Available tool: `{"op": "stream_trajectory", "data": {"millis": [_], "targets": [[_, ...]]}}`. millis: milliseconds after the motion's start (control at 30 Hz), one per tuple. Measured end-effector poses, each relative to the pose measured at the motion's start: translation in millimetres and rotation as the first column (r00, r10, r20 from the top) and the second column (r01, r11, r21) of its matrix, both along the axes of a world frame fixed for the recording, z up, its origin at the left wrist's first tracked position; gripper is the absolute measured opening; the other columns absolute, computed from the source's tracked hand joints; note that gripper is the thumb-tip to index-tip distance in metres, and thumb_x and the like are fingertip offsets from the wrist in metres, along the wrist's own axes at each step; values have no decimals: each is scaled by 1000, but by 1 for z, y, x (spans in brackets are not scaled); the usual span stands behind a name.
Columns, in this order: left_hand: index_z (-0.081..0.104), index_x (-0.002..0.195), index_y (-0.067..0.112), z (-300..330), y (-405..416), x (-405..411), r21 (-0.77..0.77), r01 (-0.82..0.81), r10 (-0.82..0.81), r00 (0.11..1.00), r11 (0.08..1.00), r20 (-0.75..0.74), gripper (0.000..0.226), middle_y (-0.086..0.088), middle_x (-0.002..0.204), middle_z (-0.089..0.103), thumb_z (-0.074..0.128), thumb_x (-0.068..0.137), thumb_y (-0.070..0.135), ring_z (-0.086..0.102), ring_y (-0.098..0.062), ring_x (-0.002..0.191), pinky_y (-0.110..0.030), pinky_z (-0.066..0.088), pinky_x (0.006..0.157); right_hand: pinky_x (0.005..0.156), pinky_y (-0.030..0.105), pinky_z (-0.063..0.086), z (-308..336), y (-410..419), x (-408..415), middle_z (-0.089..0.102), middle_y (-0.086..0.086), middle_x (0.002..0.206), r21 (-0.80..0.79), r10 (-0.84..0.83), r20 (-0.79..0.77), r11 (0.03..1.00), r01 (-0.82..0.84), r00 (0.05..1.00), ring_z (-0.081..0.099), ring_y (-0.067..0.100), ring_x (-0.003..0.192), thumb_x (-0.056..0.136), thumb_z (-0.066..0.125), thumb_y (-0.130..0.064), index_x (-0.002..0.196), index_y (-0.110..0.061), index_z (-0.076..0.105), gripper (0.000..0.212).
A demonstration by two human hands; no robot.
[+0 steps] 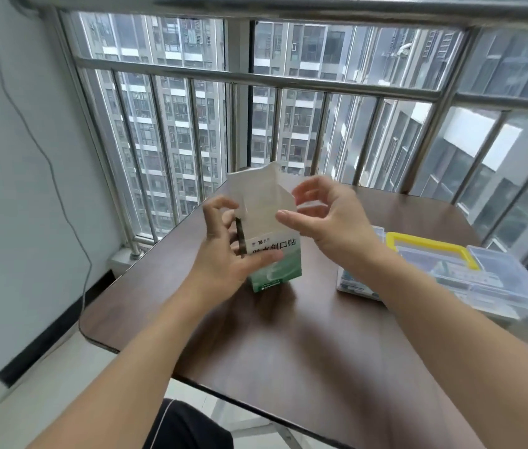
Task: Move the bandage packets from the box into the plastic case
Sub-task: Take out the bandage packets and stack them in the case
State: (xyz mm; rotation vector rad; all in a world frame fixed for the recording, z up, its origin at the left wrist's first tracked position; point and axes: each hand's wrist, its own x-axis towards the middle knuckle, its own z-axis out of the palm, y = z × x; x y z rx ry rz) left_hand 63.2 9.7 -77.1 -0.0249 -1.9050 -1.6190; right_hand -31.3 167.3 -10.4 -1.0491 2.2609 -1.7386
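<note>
A dark knee (188,426) pokes in at the bottom, under the brown tabletop (288,345). Two bare arms reach over it. The left hand (227,251) holds the side of a green and white box (274,257), which stands upright with its top flaps open. The right hand (327,215) is open and empty, just beside the flap. To the right sits a clear plastic case (483,280) with a yellow handle (431,249). Behind are window bars (256,79).

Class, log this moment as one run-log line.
left hand: holds box | right hand: open at flap | plastic case: closed | packets: unseen
</note>
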Motion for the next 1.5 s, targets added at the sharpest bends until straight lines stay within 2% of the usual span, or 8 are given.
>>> {"op": "stream_trajectory", "data": {"millis": [167,300,367,533,767,1067,1267,1500], "targets": [[61,98,27,-5,0,4,-46,56,-52,996,997,76,47,-10,104,67,92,64,25,72,-22,93,-35,61,76,95,42,53,-9,3,-5,70,-2,102,125,37,-183,992,-14,982,67,8,96,82,77,-44,85,-22,81,23],[62,96,20,-7,1,3,5,142,-142,984,990,106,38,-24,104,65,88,68,16,69,-17,90,-26,57,75,98,53,53,1,7,-9,64,-7,123,-96,82,67,993,-76,994,69,10,102,69,81,-60,75,-23,69,40],[61,99,17,-10,2,2,21,205,-206,971,979,122,37,-28,106,62,86,72,18,67,-17,90,-27,56,78,96,55,54,3,8,-10,62,2,96,-116,133,86,986,-123,987,62,17,85,68,80,-63,74,-22,60,46],[55,99,29,-13,9,0,91,263,-270,961,960,63,39,-9,101,64,80,70,25,68,-16,85,-27,56,74,73,42,47,-9,8,-5,61,6,81,-162,148,69,977,-136,987,56,25,76,82,78,-35,94,-24,60,24],[33,101,13,-14,13,3,46,220,-218,975,974,-45,52,-16,116,58,78,73,20,66,-19,99,-28,57,74,100,36,49,-20,20,0,72,-4,110,-47,240,-78,969,-244,968,67,13,108,79,77,-34,104,-25,76,27],[34,119,30,-14,9,7,139,184,-179,983,973,-51,72,-16,123,54,85,69,37,69,-17,92,-31,58,77,83,23,57,-26,24,0,77,9,96,-95,240,-150,962,-256,959,72,12,93,81,78,-3,98,0,78,18],[56,123,10,-15,16,6,73,200,-197,979,977,-50,46,-6,106,69,62,90,41,68,-16,95,-26,55,79,100,26,52,-34,29,-1,77,1,108,-14,224,-301,971,-240,927,68,6,112,84,77,-12,108,-6,78,24],[65,122,22,-14,13,10,-304,21,-47,996,952,-79,31,3,137,53,54,98,38,46,-20,137,-31,53,93,99,28,54,-38,40,-1,75,3,114,20,205,-494,974,-225,845,68,9,114,90,73,-12,109,-7,78,21]]}}
